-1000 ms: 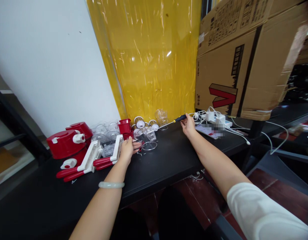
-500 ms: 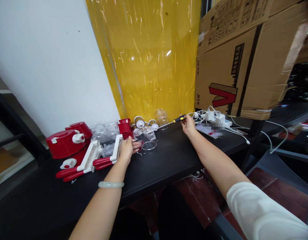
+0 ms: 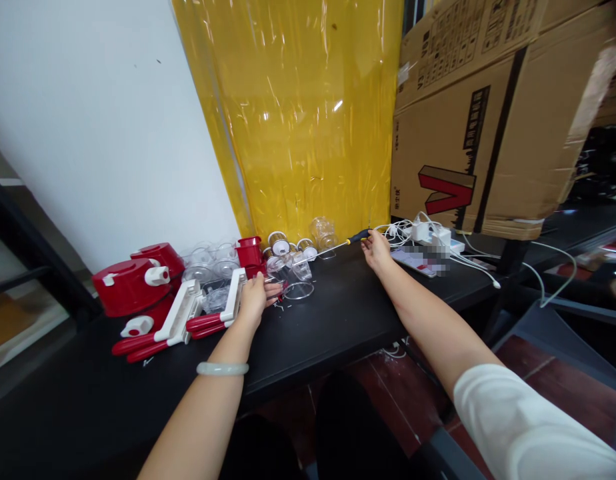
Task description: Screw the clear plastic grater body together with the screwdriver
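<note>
At the far left of the black worktop (image 3: 338, 320) sits a cluster of glossy red plastic tubs with white latches (image 3: 131, 283), and just in front of them lie long white plastic brackets with red handles (image 3: 181, 323), angled toward the near left. Behind these, close to the white wall, stand several clear plastic cups (image 3: 208, 260) and a small red plastic cup (image 3: 249, 252).

The left hand (image 3: 255, 300), a pale jade-coloured bangle (image 3: 223, 369) on its wrist, rests palm down on the right-hand bracket, fingers spread loosely over its far end and reaching toward a clear plastic ring (image 3: 299, 291) lying flat just to the right; its grip is loose and wide, closed on nothing that I can make out. Further back are a few clear round pieces with gold rims (image 3: 281, 245).

To the right, a slim screwdriver with a black and yellow handle (image 3: 349, 240) lies along the far edge of the worktop, at the foot of the yellow translucent plastic sheet (image 3: 298, 113). The right hand (image 3: 376, 251) has its fingertips curled around the handle end, a narrow grip holding the tool, with the shaft pointing left.

Just right of that hand lie a flat device and a tangle of white chargers and cables (image 3: 428, 235), under a big brown cardboard box (image 3: 488, 113).
</note>
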The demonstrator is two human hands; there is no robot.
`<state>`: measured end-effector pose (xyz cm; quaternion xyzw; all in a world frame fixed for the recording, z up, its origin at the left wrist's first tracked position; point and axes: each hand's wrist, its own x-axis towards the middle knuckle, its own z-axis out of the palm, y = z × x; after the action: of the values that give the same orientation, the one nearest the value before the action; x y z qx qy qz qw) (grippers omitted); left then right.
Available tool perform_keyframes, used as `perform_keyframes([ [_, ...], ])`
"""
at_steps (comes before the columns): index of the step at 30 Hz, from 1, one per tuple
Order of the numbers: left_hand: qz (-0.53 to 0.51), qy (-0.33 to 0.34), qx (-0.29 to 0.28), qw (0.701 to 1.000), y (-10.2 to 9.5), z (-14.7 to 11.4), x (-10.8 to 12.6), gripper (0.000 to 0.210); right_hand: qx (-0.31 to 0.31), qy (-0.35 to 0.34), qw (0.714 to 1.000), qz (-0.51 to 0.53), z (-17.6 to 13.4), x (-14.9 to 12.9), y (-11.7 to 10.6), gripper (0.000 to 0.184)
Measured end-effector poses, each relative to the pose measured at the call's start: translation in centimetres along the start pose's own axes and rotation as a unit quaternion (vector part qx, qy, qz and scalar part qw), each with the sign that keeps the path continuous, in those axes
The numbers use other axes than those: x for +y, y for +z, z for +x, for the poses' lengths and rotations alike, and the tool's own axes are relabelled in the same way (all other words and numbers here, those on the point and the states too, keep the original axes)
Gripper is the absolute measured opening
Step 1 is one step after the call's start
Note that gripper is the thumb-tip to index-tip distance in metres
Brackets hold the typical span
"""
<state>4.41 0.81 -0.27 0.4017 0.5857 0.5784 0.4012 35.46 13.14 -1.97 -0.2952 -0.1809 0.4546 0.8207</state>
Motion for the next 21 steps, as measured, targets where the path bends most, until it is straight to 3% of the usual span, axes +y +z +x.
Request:
perform_keyframes([
  [8, 0.003, 0.003, -0.001, 1.0, 0.04, 0.0, -0.06, 0.025, -0.001, -0.004, 1.0, 0.013, -0.34, -0.06, 0.09, 0.01],
  [14, 0.008, 0.0, 0.002, 1.0, -0.03, 0.44, -0.38, 0.024, 0.017, -0.052, 0.998, -0.019, 0.01, 0.55, 0.2, 0.034],
  [21, 0.011, 0.0, 0.002, 1.0, -0.02, 0.51, -0.38, 0.023, 0.003, 0.004, 1.0, 0.021, 0.05, -0.13, 0.12, 0.013],
])
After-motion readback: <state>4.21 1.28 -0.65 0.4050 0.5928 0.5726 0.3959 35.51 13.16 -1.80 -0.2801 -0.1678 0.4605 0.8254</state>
